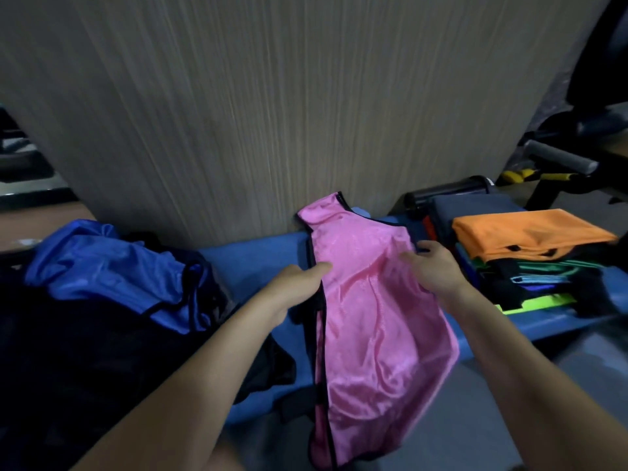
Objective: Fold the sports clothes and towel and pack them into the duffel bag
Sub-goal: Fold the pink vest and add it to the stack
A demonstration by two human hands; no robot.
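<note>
1. Head view, centre. A pink mesh vest, trimmed in black, lies lengthwise on a blue bench pad; its upper strap rests against the wood-grain panel behind, and its lower hem hangs off the pad's near edge. It appears to be already doubled along its length, which would explain the narrow outline.

2. Head view, hands. The left hand grips the vest's black-edged left border, thumb lying on top of the fabric. The right hand pinches the right border near the armhole, fingers curled over the edge. Holding both borders at once keeps the slippery cloth taut (probably in preparation for the next fold).

3. Head view, right. A stack of folded garments sits on the same pad, topped by an orange vest; finished pieces are evidently collected here, near the working hand.

4. Head view, left. A crumpled blue vest lies on dark fabric, seemingly unfolded items awaiting their turn.

5. Head view, remainder. Whether the dark mass at left includes the duffel bag cannot be told; no towel is identifiable.
</note>
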